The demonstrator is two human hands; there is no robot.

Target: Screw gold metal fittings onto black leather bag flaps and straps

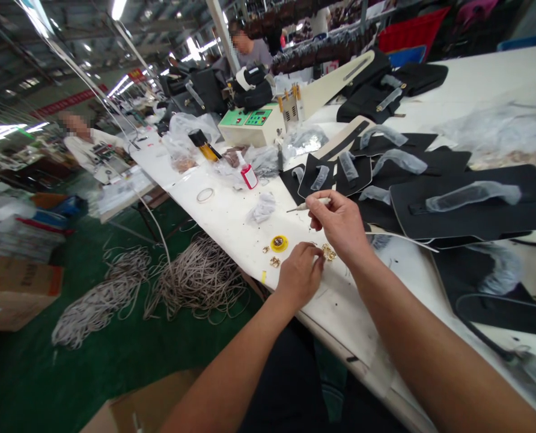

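My left hand [300, 273] rests on the white table [232, 216] with its fingers pinched together over small gold metal fittings [328, 252]. What the fingers grip is too small to name. My right hand [338, 219] hovers just above it, closed on a thin white pen-like tool [306, 205] whose tip points left. A small yellow round dish [279, 243] and more gold fittings [274, 261] lie just left of my left hand.
Black bag panels with plastic-wrapped handles [470, 201] are stacked to the right. A red-and-white glue bottle [249, 175], a tape ring [205, 194], a crumpled plastic bag [262, 207] and a green-topped machine [252, 123] stand farther back. Coiled cord [196, 276] lies on the green floor. Other people work behind.
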